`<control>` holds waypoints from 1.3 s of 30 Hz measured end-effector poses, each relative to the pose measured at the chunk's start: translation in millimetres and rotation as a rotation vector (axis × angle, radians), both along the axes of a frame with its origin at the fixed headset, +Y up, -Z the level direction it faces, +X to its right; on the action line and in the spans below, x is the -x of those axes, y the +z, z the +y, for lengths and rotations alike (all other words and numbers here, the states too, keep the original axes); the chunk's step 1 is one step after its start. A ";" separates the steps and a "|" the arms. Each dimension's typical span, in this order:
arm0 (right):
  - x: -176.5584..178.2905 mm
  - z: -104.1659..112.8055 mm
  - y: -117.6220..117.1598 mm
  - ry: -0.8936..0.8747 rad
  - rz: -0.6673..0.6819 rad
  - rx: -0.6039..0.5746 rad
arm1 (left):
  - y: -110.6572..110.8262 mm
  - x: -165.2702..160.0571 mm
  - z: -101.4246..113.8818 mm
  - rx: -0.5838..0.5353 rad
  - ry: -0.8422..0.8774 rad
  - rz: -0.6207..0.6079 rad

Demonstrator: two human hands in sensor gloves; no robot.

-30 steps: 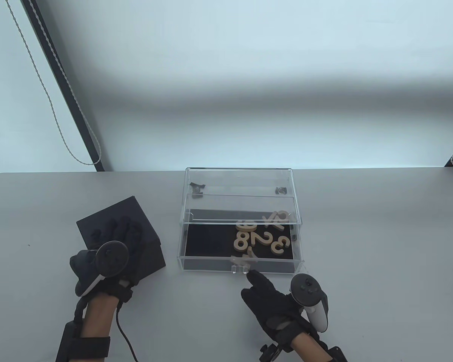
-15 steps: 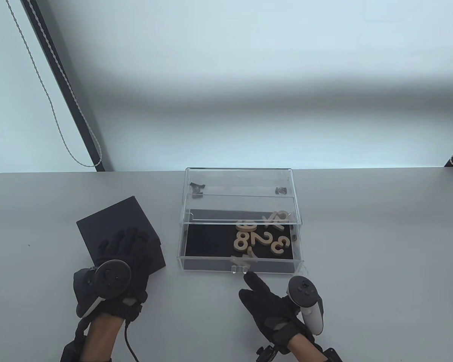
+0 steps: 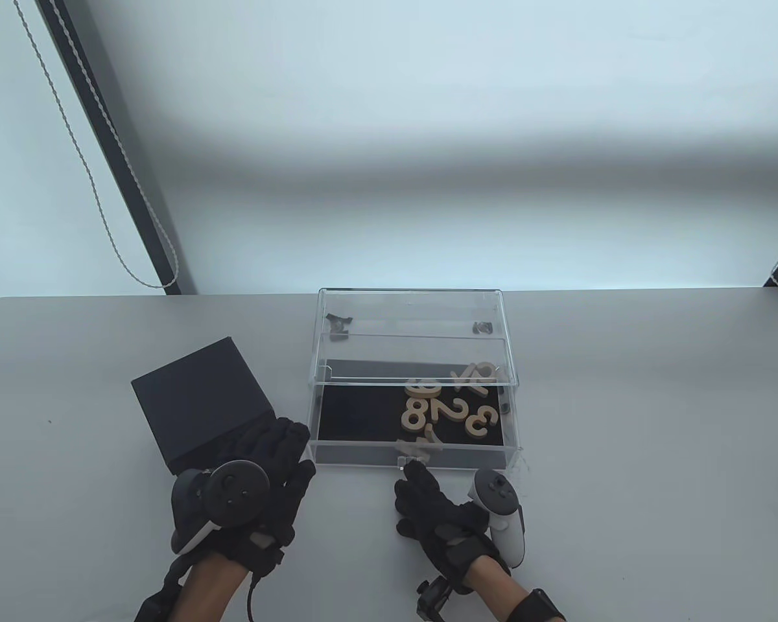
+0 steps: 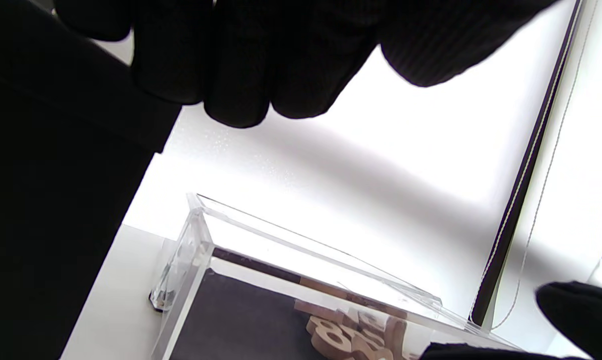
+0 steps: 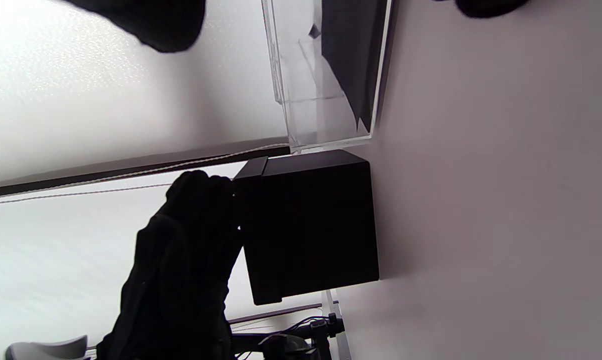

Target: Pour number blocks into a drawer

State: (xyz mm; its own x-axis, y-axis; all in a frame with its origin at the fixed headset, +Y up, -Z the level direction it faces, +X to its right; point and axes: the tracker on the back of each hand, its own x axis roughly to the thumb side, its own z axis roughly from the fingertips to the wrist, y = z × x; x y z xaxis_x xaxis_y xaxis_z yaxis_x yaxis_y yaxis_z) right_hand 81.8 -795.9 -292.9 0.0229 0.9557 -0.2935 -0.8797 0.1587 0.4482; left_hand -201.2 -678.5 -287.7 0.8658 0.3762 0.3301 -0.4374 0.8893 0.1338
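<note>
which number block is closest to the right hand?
The pale block lying against the drawer's front wall, just behind the handle tab. The right hand reaches toward that tab; the 8, 2 and 3 lie farther back.

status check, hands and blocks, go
Left hand open beside the black box, holding nothing. Right hand empty, fingertips at the drawer handle. Blocks lie in the drawer. Nothing in the way.
</note>
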 end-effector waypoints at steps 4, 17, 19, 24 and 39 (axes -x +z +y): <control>0.7 0.9 -4.2 0.026 -0.004 -0.004 | -3.0 -4.9 -12.3 0.063 -0.015 -0.017; 0.5 -1.4 -8.0 0.020 -0.060 -0.048 | -9.6 -2.3 -32.6 0.183 -0.016 -0.007; 1.3 -2.6 -12.5 0.014 -0.068 -0.044 | -9.6 -2.6 -33.2 0.191 -0.016 -0.008; 3.8 -3.6 -26.7 0.032 -0.092 -0.046 | -8.8 -3.8 -33.5 0.211 -0.019 -0.012; 6.4 -6.3 -79.2 0.098 -0.192 -0.036 | -9.1 -4.7 -34.9 0.257 -0.020 -0.020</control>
